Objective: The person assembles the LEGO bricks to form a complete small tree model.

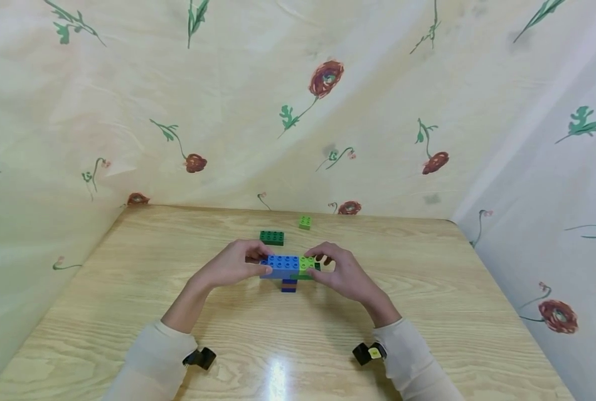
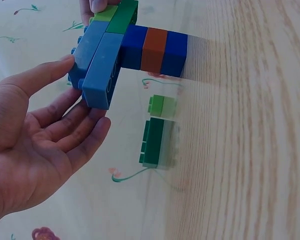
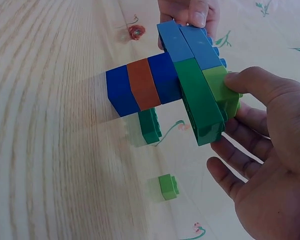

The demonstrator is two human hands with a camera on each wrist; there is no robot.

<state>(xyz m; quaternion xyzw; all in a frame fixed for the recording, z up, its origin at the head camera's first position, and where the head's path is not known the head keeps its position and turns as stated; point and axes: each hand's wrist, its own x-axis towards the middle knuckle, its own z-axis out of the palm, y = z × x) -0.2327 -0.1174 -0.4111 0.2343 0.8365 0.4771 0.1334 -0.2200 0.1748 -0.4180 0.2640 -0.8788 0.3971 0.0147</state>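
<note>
Pinching a toy-brick structure near both ends, hands above a wood-grain table, flower-printed sheeting behind.

Cream backdrop with red flowers, pale wood-grain table; white glare

On my feed I see a pale counter with a wavy wood grain. The block tower stands upright on it, its narrow foot a dark blue, an orange-brown and another dark blue block, stacked. Behind the tower and slightly to its left, I make out a dark green brick lying flat, studs up. Farther behind the tower and a little to its right, a small light green brick sits, also studs up. Nearer me than the tower, the counter shows a bright glare
</note>
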